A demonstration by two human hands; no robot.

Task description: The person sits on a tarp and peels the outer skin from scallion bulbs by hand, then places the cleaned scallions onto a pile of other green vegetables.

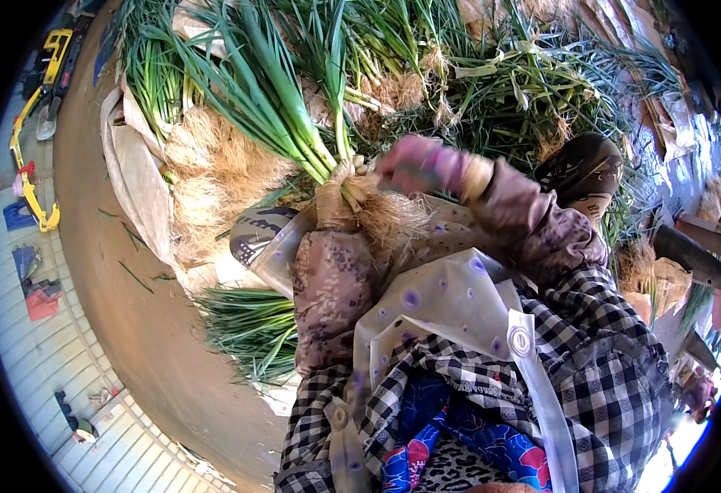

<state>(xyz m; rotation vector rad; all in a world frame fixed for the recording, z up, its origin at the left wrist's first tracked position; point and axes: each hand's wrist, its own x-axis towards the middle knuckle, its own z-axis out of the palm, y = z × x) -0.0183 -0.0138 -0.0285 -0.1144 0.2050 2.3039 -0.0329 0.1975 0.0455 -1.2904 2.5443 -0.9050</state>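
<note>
My left hand [344, 176] is closed round a bunch of green onions [303, 131] near its white stems. The long green leaves point up and away from me, and shaggy pale roots [395, 217] hang out to the right of the hand. Just right of the stems is my right hand [426, 167], in what looks like a pinkish glove. Motion smears its fingers, so their grip does not show. A clear plastic apron [426, 300] with purple spots covers my lap below both hands.
Rooted green onions [213, 164] lie on pale sacking to the left, with a bundle [254, 329] by my left forearm. A large heap of onion greens [508, 90] spreads beyond my hands. Brown floor [122, 271] runs along the left; a yellow-framed object [28, 148] lies past it.
</note>
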